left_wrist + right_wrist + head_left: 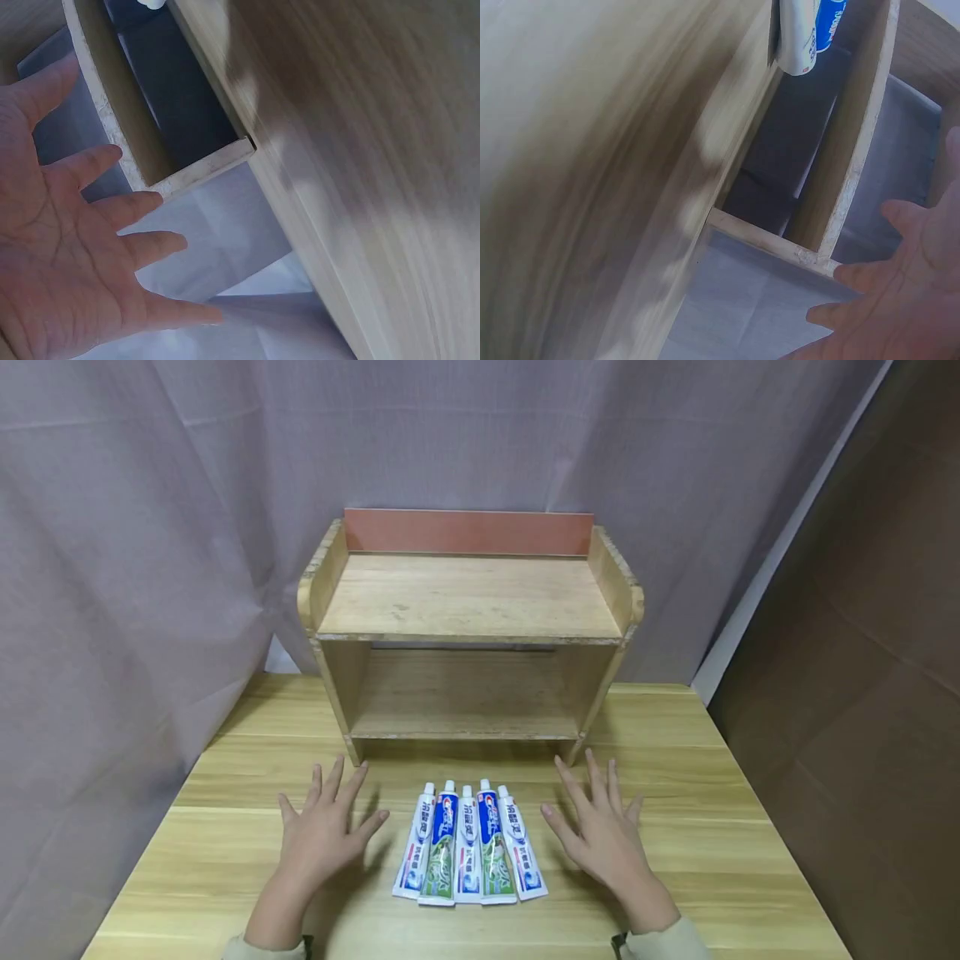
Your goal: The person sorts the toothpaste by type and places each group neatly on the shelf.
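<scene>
Toothpaste tubes (468, 847), five of them, lie side by side in a row on the wooden table (712, 827), caps pointing to the far side, just near of the wooden shelf unit (468, 627). In the head view the left hand (326, 831) is spread just left of the row, fingers straight and apart, holding nothing; whether it rests on the table or hovers cannot be told. The right hand (603, 831) mirrors it just right of the row, fingers likewise straight and fanned, gripping nothing. Neither hand touches a tube. The shelf unit has two levels, both bare wood, with a reddish back strip along the top. A grey curtain (150, 527) hangs behind, and a brown wall (862, 652) stands to the right.

The left wrist view shows what the head view cannot: the palm of the left hand (67, 255), open with fingers extended, and beyond it the shelf unit's side panel (112, 112) seen edge-on, with the blurred table surface (375, 187) filling the right. Only a white cap tip (152, 3) shows at the top edge.

The right wrist view shows the right hand's fingers (900, 292) outstretched at the lower right, the shelf's edge (855, 150), and the ends of two tubes (810, 34) at the top; the remaining three are out of frame.
</scene>
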Demonstrator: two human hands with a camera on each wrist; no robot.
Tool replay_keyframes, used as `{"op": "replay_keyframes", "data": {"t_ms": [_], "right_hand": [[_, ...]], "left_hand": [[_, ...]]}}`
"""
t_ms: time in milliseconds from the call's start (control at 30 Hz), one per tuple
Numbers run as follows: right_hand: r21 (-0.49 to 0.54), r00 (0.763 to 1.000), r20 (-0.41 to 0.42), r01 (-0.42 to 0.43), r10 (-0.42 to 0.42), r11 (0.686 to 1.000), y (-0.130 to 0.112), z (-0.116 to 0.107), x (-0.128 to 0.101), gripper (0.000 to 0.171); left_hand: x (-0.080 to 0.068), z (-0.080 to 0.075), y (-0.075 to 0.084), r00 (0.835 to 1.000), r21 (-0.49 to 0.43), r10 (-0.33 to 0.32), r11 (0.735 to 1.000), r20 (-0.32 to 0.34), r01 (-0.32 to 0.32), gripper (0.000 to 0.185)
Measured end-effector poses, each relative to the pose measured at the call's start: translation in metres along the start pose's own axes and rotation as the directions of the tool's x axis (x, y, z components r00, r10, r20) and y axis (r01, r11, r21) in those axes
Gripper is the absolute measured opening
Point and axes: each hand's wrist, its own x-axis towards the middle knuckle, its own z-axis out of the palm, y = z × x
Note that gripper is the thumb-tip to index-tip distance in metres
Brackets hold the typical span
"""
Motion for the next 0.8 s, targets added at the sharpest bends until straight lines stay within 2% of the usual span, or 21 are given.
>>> {"op": "replay_keyframes", "data": {"t_ms": [100, 333, 600, 800], "right_hand": [[0.033, 1.000, -0.019, 0.011, -0.010, 0.999, -0.001, -0.001, 0.001, 0.075], [0.074, 1.000, -0.023, 0.016, -0.014, 0.997, -0.004, -0.001, 0.004, 0.076], [0.091, 0.999, -0.040, 0.038, -0.034, 0.995, -0.003, 0.000, 0.005, 0.085], [0.150, 0.999, -0.032, 0.046, -0.041, 0.988, -0.004, -0.001, 0.006, 0.084]], "left_hand": [[0.001, 0.000, 0.000, 1.000, -0.039, -0.009, 0.999, -0.016, 0.009, 0.080], [0.006, -0.003, 0.001, 0.995, -0.136, -0.012, 0.991, -0.102, -0.002, 0.074], [0.014, -0.006, -0.002, 0.994, -0.179, 0.021, 0.983, -0.112, -0.041, 0.071], [0.025, -0.010, -0.010, 0.990, -0.267, 0.007, 0.963, -0.140, -0.045, 0.070]]}}
